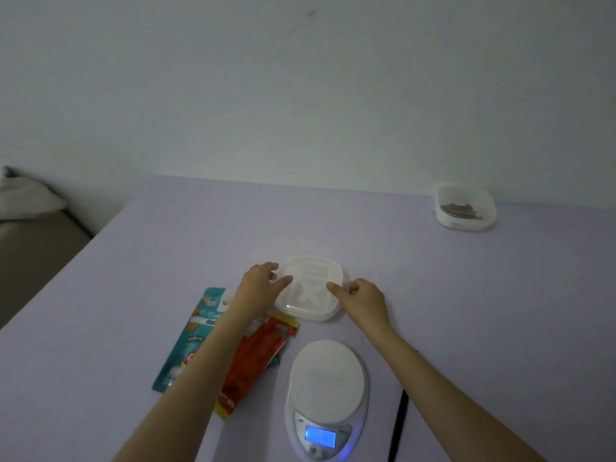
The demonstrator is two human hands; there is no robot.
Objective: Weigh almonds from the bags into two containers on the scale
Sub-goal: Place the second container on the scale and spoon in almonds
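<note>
While the lidded container (311, 306) is resting on the bench (483, 311) at the middle of the frame, the left hand (260, 288) is gripping its left edge with curled fingers and the right hand (361, 300) is pinching its right rim. Below it, the scale (328, 378) is showing a lit blue display. A teal bag (186, 341) and an orange bag (256, 358) are lying at lower left, and a second container (466, 225) is holding almonds (460, 208) at upper right.
</note>
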